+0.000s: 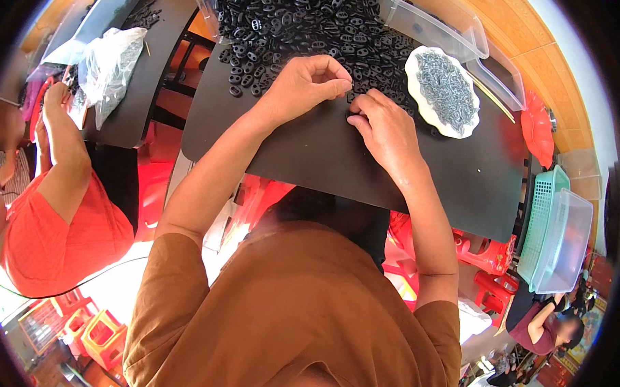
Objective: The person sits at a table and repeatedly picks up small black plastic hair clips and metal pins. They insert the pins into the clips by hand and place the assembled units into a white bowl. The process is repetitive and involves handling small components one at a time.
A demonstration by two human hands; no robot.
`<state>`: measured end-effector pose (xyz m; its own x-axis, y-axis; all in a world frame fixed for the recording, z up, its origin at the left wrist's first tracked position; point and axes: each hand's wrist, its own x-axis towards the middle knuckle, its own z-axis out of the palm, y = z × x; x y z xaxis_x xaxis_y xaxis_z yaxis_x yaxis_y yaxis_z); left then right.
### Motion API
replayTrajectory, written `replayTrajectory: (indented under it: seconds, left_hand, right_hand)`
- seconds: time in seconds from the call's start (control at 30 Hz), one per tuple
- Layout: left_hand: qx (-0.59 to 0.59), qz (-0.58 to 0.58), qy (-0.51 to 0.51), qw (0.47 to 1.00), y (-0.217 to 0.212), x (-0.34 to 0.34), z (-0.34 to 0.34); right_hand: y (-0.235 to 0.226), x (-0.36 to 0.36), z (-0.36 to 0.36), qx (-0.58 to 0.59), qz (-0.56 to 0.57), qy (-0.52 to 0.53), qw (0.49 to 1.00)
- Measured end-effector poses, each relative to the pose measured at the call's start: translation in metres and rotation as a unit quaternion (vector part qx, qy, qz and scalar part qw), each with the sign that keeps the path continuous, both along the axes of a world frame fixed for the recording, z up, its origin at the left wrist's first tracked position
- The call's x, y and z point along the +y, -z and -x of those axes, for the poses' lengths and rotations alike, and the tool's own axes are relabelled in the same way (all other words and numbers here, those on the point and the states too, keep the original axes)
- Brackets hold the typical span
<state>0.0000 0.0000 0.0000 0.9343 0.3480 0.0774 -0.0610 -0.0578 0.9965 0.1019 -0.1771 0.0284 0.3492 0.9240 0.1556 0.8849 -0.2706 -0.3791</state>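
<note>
Black matting covered the tabletop (338, 160) in the head view, the only view, with orange wall panelling curving past at one o'clock and red plastic stools showing beneath the tabletop's near edge.

At twelve o'clock a heap of small black oval pieces (309, 30) spread over the far half of the tabletop, each piece pierced with holes. The left hand (303, 84) lay at the near fringe of that heap, its grip pressed together, thumb against forefinger, apparently pinching one black piece, though the piece itself was too small to make out. The right hand (384, 124) rested just beside it at three o'clock, fingertips curled down and closed onto the mat near the heap's edge; whether anything sat between them could not be told.

At two o'clock from the hands stood a white scalloped dish (413, 74) filled with small grey metal bits (447, 89). Beyond it lay clear plastic boxes (439, 24), and at four o'clock a green basket (545, 202) nested with a clear tub (568, 243).

Judging by their size and look, the black pieces were probably light, stiff moulded plastic, smooth enough to slip, and best taken by the rim between thumb and fingertip.

At nine o'clock another person in an orange top (56, 232) reached toward a clear bag (110, 64) on a neighbouring tabletop.
</note>
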Motion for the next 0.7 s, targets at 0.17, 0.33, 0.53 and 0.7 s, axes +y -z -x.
replayTrajectory:
  seconds: [0.17, 0.33, 0.53, 0.7]
  left_hand:
    - [-0.003, -0.005, 0.001, 1.0, -0.002, 0.002, 0.003]
    - [-0.005, 0.046, 0.051, 0.998, -0.001, 0.0, 0.003]
    - [0.007, 0.112, 0.082, 0.99, -0.002, -0.008, 0.003]
    - [0.004, 0.126, 0.068, 0.99, 0.001, -0.01, 0.001]
  right_hand:
    - [0.008, 0.003, -0.008, 0.036, -0.107, -0.065, 0.991]
    - [0.001, -0.001, -0.014, 0.294, -0.145, 0.017, 0.945]
    - [0.011, -0.003, -0.018, 0.296, -0.211, 0.008, 0.932]
    - [0.021, 0.003, -0.015, 0.3, -0.285, -0.045, 0.909]
